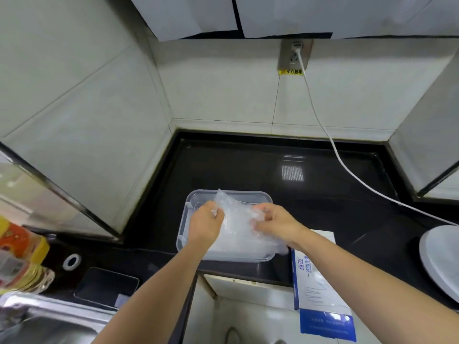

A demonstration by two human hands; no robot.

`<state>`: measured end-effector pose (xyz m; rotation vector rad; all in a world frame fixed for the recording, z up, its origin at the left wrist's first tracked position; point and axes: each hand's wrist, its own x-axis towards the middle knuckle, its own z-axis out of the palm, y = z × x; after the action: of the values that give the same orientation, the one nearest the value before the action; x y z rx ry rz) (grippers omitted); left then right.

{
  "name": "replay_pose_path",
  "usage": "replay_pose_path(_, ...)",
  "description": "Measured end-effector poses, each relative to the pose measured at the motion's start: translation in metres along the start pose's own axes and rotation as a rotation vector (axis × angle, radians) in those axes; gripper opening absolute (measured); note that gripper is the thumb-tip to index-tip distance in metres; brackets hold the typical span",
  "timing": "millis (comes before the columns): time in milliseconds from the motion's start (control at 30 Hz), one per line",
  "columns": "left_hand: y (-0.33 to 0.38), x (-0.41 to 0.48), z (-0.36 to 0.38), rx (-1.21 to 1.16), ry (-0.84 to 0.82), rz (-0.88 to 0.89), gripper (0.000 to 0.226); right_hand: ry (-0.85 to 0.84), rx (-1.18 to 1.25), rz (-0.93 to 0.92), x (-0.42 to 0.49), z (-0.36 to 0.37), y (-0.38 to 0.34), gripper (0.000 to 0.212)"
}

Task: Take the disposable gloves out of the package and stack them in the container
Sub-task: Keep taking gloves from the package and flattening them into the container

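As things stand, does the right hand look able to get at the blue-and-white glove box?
Probably yes: the glove box lies close by the right forearm with nothing on it, though the right hand is now gripping gloves.

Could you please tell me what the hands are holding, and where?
The left hand and right hand grip the clear gloves at opposite side edges, over the container.
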<state>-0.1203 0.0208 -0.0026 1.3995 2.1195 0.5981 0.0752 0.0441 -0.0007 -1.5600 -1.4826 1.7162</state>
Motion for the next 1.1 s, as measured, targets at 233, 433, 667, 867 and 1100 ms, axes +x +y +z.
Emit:
replay_pose_path(233, -0.019, 0.008, -0.009, 0.178, -0.005, -0.035, 0.031, 0.505, -0.066, -0.179, 0.024, 0.001, -0.015, 0.024)
replay_pose_path(433, -0.028, 0.019, -0.003, 0.424, -0.074, 0.055, 0.033, 0.431, -0.387, -0.61, 0.024, 0.029, -0.035, 0.019)
replay_pose_path(667, -0.032, 0.027, 0.008, 0.583, 0.006, 0.19, 0.051, 0.053, -0.792, -0.148, 0.055, 0.062, 0.002, 0.044)
replay_pose_path(867, -0.02, 0.03, 0.026, 0.562, -0.12, 0.488, 0.054, -0.054, -0.832, -0.048, 0.071, 0.078, 0.012, 0.057)
replay_pose_path(1100, -0.056, 0.046, 0.039, 0.612, -0.511, 0.117, 0.091, -0.04, -0.951, 0.046, 0.078, 0.074, 0.027, 0.081)
